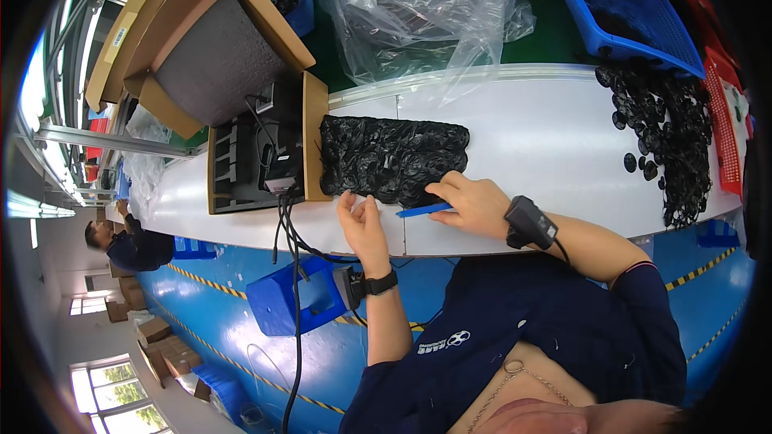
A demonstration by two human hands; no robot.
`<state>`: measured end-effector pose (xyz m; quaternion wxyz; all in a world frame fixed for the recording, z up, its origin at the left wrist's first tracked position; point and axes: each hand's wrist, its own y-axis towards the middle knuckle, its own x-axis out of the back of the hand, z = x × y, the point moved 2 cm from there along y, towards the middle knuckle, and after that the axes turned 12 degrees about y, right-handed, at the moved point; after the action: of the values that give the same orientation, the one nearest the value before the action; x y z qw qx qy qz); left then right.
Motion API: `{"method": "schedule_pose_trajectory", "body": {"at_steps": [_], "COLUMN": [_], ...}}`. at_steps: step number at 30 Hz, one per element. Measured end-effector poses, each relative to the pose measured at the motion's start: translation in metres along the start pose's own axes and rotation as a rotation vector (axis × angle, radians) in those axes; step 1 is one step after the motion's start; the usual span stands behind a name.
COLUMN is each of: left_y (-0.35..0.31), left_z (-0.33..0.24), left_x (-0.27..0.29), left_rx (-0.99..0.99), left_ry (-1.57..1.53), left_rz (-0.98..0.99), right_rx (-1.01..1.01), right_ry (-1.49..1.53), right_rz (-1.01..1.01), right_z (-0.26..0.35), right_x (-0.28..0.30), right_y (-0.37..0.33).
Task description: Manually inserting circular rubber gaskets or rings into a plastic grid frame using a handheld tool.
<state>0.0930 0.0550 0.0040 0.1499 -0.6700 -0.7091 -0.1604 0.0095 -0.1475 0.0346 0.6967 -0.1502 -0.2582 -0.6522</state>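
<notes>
In the head view, the left hand (pixel 363 225) rests on the white worktable (pixel 531 137) just beside the near edge of a dark tray of small black round parts (pixel 394 159). Its fingertips are drawn together as if pinching something tiny, though what sits between them is too small to tell. The right hand (pixel 474 202) lies at the same edge of the tray, fingers curled over a thin blue tool (pixel 424 210) that points toward the left hand; both hands touch or nearly touch the tray.

The tray looks packed with parts across its whole surface, so that batch seems largely filled. A loose pile of black round parts (pixel 667 137) spreads over the table well apart to the right, so plenty appears unsorted.

To the left of the tray stands a flat cardboard box (pixel 241 169) with a black device and cables in it. Behind lie a clear plastic bag (pixel 426 8) and a blue basket (pixel 635 16). Another person (pixel 129 241) sits far off at the left.
</notes>
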Motion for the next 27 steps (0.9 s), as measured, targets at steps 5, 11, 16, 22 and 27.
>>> {"method": "schedule_pose_trajectory", "body": {"at_steps": [5,11,16,22,27], "left_y": [0.007,0.017,0.021,0.024,0.025], "left_z": [0.004,0.0,-0.03,-0.059,-0.07], "left_x": [-0.003,-0.002,-0.008,-0.018,-0.011], "left_rx": [0.139,0.1,0.023,-0.07,-0.119], "left_ry": [-0.277,-0.322,-0.461,-0.566,-0.5], "left_rz": [0.079,0.102,0.056,0.074,0.022], "right_rx": [0.012,0.011,0.043,0.117,-0.135], "right_ry": [-0.212,0.146,0.142,0.127,0.486], "right_rz": [0.076,-0.237,-0.171,-0.233,-0.224], "right_z": [-0.019,-0.028,-0.004,-0.009,0.009], "right_x": [-0.024,-0.006,0.004,-0.001,0.04], "right_y": [0.025,0.039,0.039,0.047,0.054]}}
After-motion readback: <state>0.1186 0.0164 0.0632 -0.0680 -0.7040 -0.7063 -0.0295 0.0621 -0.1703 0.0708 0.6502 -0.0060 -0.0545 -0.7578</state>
